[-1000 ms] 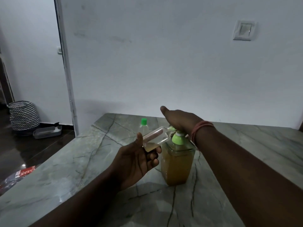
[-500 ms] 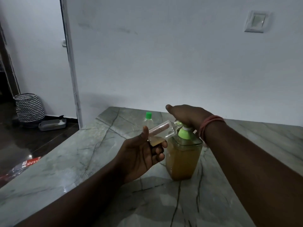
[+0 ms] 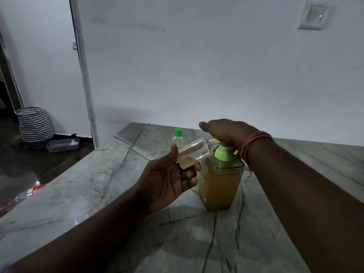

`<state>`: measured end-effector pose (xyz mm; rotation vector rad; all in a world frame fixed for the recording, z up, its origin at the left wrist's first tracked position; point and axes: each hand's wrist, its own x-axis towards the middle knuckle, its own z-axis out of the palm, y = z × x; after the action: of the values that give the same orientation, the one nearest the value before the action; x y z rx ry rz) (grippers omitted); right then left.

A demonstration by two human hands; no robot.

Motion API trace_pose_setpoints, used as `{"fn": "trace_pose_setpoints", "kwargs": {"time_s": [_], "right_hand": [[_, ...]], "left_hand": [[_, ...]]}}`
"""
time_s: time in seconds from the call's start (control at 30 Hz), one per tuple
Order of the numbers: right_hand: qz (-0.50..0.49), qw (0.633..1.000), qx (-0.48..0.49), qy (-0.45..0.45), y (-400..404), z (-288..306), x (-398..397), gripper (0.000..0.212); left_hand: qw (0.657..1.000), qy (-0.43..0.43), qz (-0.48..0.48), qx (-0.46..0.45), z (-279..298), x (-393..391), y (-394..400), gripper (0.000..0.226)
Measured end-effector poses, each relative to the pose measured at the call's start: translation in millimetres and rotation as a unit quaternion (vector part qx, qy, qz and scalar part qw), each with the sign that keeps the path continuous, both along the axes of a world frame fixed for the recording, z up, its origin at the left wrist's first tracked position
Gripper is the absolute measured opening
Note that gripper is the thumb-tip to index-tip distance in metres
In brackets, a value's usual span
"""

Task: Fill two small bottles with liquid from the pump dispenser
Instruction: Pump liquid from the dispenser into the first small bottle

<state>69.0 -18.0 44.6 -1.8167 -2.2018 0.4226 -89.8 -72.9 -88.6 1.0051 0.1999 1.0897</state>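
Note:
A square clear pump dispenser [image 3: 219, 186] full of amber liquid stands on the marble counter [image 3: 94, 194]. Its green pump head [image 3: 222, 153] is under my right hand [image 3: 224, 133], whose palm presses down on it. My left hand [image 3: 169, 176] grips a small clear bottle [image 3: 194, 153], tilted with its mouth at the pump spout. A little amber liquid lies in the bottle's lower end. A second small bottle with a green cap [image 3: 178, 136] stands upright farther back on the counter.
The counter's left edge drops to a dark floor with a zigzag-patterned basket [image 3: 34, 125] and a grey tray [image 3: 63, 144]. A white wall rises right behind the counter, with a light switch [image 3: 313, 15] high on the right.
My right hand has pushed the pump head lower. The tilted bottle stays at the spout. The camera has shifted a little, so everything sits slightly further right.

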Motion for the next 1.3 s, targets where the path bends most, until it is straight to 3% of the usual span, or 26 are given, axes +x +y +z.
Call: {"fn": "trace_pose_setpoints", "kwargs": {"time_s": [0.17, 0.37, 0.53, 0.67, 0.87, 1.07, 1.3], "right_hand": [[-0.015, 1.000, -0.016, 0.018, -3, 0, -1, 0.052], [0.021, 0.998, -0.012, -0.060, -10, 12, -3, 0.055], [0.000, 0.999, -0.016, 0.035, -1, 0, 1, 0.051], [-0.018, 0.999, -0.029, 0.039, -1, 1, 0, 0.048], [0.009, 0.998, -0.015, -0.059, -8, 12, -2, 0.060], [-0.013, 0.997, -0.045, 0.057, -1, 0, 3, 0.056], [0.014, 0.998, -0.003, -0.058, -11, 10, -2, 0.047]], "left_hand": [[1.000, -0.005, -0.004, -0.005, -1, 0, 1, 0.068], [1.000, -0.003, -0.001, 0.004, 2, 0, -1, 0.066], [1.000, -0.007, -0.008, -0.004, -2, 0, 1, 0.066], [1.000, -0.005, 0.002, -0.006, -1, -1, 1, 0.068], [1.000, -0.006, -0.005, 0.005, 3, 1, -3, 0.067], [1.000, -0.006, -0.001, -0.003, 1, 1, -1, 0.066], [1.000, 0.004, 0.002, 0.000, 2, 0, -3, 0.067]]}}
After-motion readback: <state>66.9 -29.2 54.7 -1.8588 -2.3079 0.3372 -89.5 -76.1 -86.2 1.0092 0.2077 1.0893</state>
